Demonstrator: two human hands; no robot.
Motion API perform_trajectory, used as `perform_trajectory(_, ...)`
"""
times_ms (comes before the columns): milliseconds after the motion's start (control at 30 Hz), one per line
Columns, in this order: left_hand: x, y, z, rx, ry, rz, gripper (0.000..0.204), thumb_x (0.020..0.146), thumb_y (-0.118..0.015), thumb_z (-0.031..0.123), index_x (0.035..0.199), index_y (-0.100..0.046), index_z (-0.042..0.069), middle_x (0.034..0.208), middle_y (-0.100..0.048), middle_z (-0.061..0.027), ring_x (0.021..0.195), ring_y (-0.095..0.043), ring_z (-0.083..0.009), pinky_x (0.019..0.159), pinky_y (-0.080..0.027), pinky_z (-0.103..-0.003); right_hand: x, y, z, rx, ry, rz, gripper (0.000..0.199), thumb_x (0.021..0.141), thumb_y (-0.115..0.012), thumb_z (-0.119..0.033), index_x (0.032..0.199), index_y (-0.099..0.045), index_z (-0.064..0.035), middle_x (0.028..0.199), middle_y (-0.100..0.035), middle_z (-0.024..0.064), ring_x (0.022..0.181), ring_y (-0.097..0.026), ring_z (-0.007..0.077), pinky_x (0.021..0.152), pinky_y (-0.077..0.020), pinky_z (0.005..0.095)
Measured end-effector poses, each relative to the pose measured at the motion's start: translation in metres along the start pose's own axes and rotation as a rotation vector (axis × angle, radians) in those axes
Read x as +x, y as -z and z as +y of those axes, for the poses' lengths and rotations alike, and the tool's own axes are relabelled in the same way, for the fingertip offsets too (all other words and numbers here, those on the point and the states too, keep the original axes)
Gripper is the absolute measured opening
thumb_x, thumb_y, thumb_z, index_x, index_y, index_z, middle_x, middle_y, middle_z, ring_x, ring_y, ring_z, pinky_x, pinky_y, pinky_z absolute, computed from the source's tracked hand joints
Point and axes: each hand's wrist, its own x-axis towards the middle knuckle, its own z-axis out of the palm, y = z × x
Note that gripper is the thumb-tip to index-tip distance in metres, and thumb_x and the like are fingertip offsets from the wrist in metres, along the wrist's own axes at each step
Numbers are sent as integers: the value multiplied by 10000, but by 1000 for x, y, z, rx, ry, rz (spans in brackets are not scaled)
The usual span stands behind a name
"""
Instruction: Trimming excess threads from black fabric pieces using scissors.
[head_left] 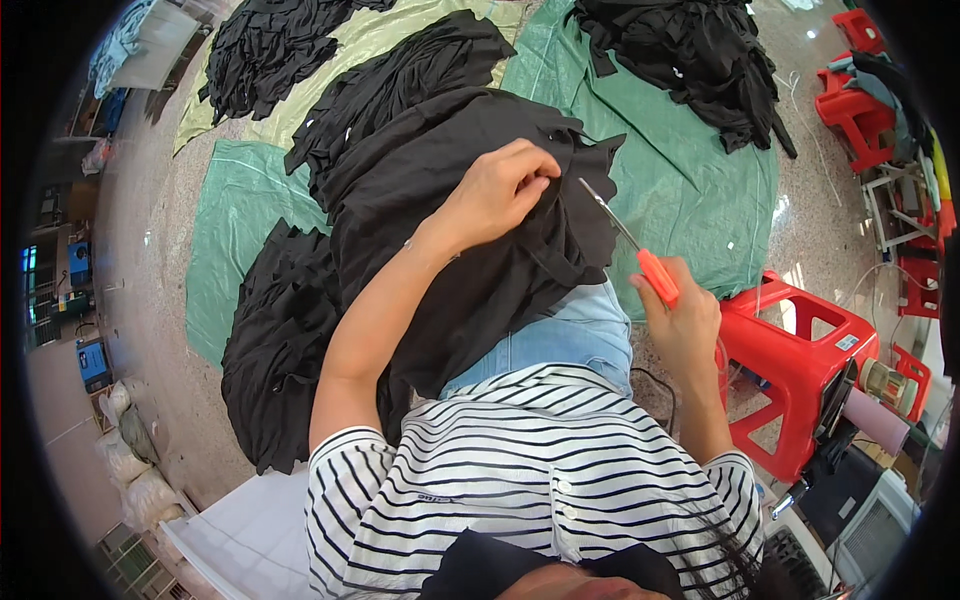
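A black garment lies spread over my lap and blue jeans. Over its right part is my left hand, fingers curled and thumb drawn in to the index finger. Whatever it pinches, cloth or something finer, is too small to make out. My right hand is wrapped round a slim tool with an orange-red handle and a long thin metal shaft. The shaft points up and left, its tip close to the garment's right edge and a little apart from my left fingers. The tool's exact kind is unclear.
Piles of black garments lie to my left and ahead, with another heap at far right. Green sheeting and a yellowish sheet cover the floor. A red plastic stool stands close by my right arm, near a cable.
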Motion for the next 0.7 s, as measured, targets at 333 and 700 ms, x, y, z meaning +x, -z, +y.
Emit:
perform_trajectory(333, -55, -24, 22, 669, -439, -125, 227, 697, -714, 149, 883, -625, 56, 990, -600, -67, 976, -578, -238, 815, -467, -337, -24, -39, 11, 29, 61, 44, 608, 664, -850, -324, 1156, -563, -111, 1016, -598, 109, 847, -631, 344, 668, -516, 411)
perform_trajectory(700, 17, 38, 10, -211, 667, -390, 186, 807, -711, 198, 781, -662, 20, 642, -565, 0, 559, -520, -89, 507, -435, -255, 56, -3, 11, -78, 31, 253, 309, 819, -737, -323, 1005, -608, -112, 789, -653, 159, 716, -638, 399, 599, -487, 459)
